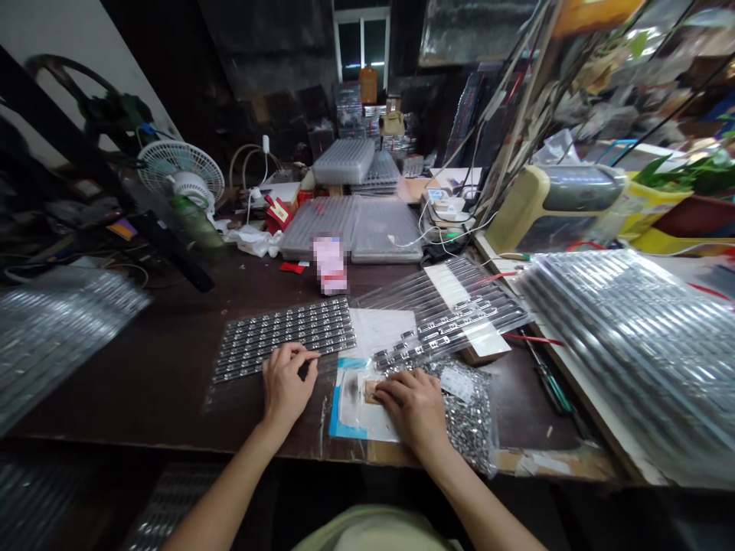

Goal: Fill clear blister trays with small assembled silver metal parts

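Observation:
My left hand [289, 380] is over the lower edge of a clear plastic tray [287, 337] filled with rows of small dark-and-silver metal parts. Its thumb and index fingertips come together at the tray's edge, and whatever lies between them is too small to name. My right hand [418, 405] pinches at a small brown square [371, 392] on a white sheet with blue edges [349, 431]; its fingertips hide what they grip. Under and beside that hand lies a clear bag of many small shiny metal pieces [474, 428].
A partly filled clear tray [402, 352] and a white strip [459, 295] lie behind my right hand. Stacked trays stand at right [632, 344] and left [63, 329]. Farther back are closed plastic trays [384, 229], a white fan [182, 172] and a cream-coloured machine [525, 210].

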Demonstrator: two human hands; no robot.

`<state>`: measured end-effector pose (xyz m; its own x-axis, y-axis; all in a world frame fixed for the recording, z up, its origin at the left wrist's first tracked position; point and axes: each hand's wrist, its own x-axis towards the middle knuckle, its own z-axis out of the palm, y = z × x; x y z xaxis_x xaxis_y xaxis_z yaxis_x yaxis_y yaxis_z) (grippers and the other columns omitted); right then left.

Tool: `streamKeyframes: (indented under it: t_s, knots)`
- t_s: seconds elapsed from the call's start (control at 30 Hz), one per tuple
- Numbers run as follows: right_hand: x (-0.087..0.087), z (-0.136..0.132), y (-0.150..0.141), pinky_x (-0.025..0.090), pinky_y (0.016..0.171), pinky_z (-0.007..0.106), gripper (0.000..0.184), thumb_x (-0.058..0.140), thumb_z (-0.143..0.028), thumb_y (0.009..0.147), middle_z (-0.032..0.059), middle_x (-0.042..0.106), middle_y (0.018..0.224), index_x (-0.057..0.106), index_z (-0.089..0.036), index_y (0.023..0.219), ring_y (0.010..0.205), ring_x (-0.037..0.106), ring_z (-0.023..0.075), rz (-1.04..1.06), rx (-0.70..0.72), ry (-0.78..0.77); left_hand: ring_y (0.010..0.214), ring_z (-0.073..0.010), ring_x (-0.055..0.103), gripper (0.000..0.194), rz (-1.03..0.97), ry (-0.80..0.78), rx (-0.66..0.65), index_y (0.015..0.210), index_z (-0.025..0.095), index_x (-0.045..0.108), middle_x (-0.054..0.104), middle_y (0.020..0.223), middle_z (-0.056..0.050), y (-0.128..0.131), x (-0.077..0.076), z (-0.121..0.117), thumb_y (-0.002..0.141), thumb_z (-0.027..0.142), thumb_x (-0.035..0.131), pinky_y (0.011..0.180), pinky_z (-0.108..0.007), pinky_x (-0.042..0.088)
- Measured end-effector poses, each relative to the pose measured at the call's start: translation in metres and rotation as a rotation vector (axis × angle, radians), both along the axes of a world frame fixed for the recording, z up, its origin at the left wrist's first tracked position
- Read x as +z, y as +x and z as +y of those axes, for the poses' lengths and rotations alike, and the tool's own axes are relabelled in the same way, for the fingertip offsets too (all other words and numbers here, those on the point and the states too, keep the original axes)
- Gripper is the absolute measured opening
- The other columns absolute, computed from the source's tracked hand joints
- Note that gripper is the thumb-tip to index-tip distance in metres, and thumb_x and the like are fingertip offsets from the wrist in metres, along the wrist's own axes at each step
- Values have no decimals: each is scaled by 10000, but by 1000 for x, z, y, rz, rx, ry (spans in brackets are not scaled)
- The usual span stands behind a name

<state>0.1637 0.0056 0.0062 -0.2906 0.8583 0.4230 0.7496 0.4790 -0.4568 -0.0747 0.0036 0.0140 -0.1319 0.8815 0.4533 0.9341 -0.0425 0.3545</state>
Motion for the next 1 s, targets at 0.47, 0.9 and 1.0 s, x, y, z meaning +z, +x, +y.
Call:
streamKeyframes:
  t_s: [0.47,0.9,1.0]
  knots:
    - [6,0,34,315,713,325,153,622,-280,843,27,650,956,660,-256,989,864,504,192,-280,-79,72,766,-190,629,60,-355,-213,-363,777,209,673,707,774,-27,70,19,43,795,218,616,781,-347,443]
    - [0,-1,42,339,660,293,130,512,-232,891,38,598,806,619,-216,820,758,506,175,-200,-86,57,681,-148,611,158,-638,-304,-354,910,190,699,682,869,-59,61,-5,-12,809,234,587,567,-231,486]
    - [1,0,42,386,698,291,123,483,-203,887,43,597,812,594,-201,835,773,528,175,-62,-105,31,719,-160,626,128,-553,-251,-377,880,198,700,680,861,-53,71,-7,-13,812,203,592,616,-248,501]
